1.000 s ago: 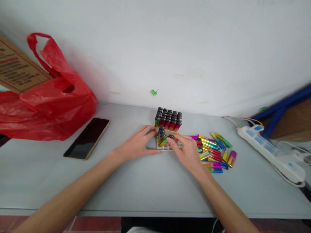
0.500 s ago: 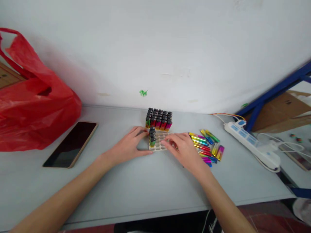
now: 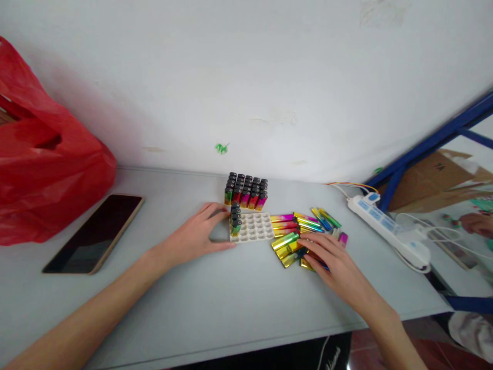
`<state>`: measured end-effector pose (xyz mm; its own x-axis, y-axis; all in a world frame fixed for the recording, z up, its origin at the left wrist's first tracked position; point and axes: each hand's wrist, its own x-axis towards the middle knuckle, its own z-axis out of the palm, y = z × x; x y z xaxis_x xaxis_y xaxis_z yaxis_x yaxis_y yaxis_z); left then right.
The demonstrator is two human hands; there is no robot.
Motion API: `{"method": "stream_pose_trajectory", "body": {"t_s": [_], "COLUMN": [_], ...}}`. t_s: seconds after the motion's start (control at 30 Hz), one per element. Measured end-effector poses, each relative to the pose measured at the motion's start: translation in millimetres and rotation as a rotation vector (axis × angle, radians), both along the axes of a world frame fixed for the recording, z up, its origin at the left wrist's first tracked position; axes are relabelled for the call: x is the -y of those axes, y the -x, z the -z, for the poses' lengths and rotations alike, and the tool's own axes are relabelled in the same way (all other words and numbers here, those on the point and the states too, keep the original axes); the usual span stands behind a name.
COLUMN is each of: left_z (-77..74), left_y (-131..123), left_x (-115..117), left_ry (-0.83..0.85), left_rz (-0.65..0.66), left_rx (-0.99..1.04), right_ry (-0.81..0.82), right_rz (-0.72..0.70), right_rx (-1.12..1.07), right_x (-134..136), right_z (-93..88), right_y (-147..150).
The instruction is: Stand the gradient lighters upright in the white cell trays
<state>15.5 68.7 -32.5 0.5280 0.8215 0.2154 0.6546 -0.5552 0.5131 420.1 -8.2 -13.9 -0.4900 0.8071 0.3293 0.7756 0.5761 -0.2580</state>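
Note:
A white tray with round holes (image 3: 256, 228) lies mid-table, with three lighters (image 3: 234, 218) standing in its left column. Behind it stands a full block of lighters with black caps (image 3: 246, 190). My left hand (image 3: 196, 236) rests flat against the tray's left side, fingers spread, thumb along the front edge. My right hand (image 3: 335, 262) lies palm down on a loose pile of rainbow-coloured lighters (image 3: 300, 234) to the right of the tray. Its fingers are stretched over the pile, and I cannot see one gripped.
A black phone (image 3: 94, 234) lies at the left beside a red plastic bag (image 3: 42, 164). A white power strip (image 3: 389, 231) with cables sits at the right near the table's edge. Another person's hand (image 3: 475, 223) shows at far right. A wall stands behind.
My right hand left the tray and moved right and nearer onto the loose lighters. The view swung right. My left hand stayed by the tray.

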Motion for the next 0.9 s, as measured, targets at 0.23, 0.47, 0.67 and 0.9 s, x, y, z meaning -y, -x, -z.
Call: {"method": "stream_pose_trajectory", "body": {"t_s": [0.23,0.47,0.67,0.9], "left_z": [0.5,2.4,6.3,0.5], "left_y": [1.4,2.3,2.8,1.3], "left_x": [-0.2,-0.7,-1.5,1.4], "left_ry": [-0.002,-0.017,-0.045,-0.036], "left_rz": [-0.009,-0.016,-0.002,0.001], "left_rx": [0.023,0.050,0.054,0.067], "right_ry": [-0.022,0.181,0.511,0.906], "right_rz": [0.050,0.318,0.254,-0.094], "right_rx": [-0.166,-0.650,-1.076,-1.162], "right_x": [-13.8,-32.5,-68.1,-85.1], "right_z": [1.8,-21.5,-35.0,-45.4], "right_y": [4.2,38.9,96.3,143.0]}}
